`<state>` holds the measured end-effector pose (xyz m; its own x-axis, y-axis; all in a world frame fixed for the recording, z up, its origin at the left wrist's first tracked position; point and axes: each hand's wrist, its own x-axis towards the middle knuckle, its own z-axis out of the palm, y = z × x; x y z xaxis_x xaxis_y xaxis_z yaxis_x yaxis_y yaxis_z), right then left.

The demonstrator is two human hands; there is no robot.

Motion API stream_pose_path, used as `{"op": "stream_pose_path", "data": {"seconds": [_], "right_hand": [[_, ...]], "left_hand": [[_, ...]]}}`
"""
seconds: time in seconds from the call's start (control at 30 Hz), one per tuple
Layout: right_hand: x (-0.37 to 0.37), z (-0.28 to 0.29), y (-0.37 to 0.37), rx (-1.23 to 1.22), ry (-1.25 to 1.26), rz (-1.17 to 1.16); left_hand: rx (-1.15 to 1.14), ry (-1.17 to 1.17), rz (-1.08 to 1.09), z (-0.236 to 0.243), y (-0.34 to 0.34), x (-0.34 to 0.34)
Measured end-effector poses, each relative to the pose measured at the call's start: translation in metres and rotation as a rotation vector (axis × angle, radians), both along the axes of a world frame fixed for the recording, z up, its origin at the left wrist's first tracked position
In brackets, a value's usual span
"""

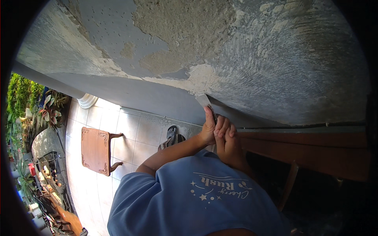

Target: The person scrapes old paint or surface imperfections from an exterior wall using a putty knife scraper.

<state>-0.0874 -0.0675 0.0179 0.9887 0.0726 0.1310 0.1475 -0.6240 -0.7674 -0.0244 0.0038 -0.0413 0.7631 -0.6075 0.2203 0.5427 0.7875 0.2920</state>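
Observation:
A scraper with a flat metal blade and a dark handle is held up against the wall. Its blade edge meets the lower border of a pale, rough patch. My left hand is closed round the handle, thumb stretched along it toward the blade. Close against it, my right hand is also closed, its fingers overlapping the left ones at the handle's lower end. Most of the handle is hidden by the fingers. Peeled grey paint borders bare, sandy plaster higher up.
A small carved wooden table stands on the pale tiled floor to the left. Below the wall at right runs a brown wooden beam. Plants and a cluttered rack line the far left, past a white column base.

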Motion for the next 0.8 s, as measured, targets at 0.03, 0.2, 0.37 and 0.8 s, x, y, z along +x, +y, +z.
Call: {"op": "stream_pose_path", "data": {"seconds": [0.03,0.2,0.37,0.8], "right_hand": [[-0.003,0.0,-0.002,0.0,0.002,0.002],[-0.025,-0.01,-0.014,-0.051,-0.121,-0.09],[-0.03,0.005,-0.007,-0.089,-0.071,-0.128],[-0.019,-0.01,-0.014,0.162,-0.045,-0.123]], "left_hand": [[-0.009,-0.042,0.001,0.001,-0.002,-0.001],[0.022,-0.044,-0.084,0.009,-0.016,-0.016],[-0.032,-0.02,-0.199,0.008,-0.019,-0.021],[0.092,-0.015,-0.087,0.002,-0.019,-0.013]]}}
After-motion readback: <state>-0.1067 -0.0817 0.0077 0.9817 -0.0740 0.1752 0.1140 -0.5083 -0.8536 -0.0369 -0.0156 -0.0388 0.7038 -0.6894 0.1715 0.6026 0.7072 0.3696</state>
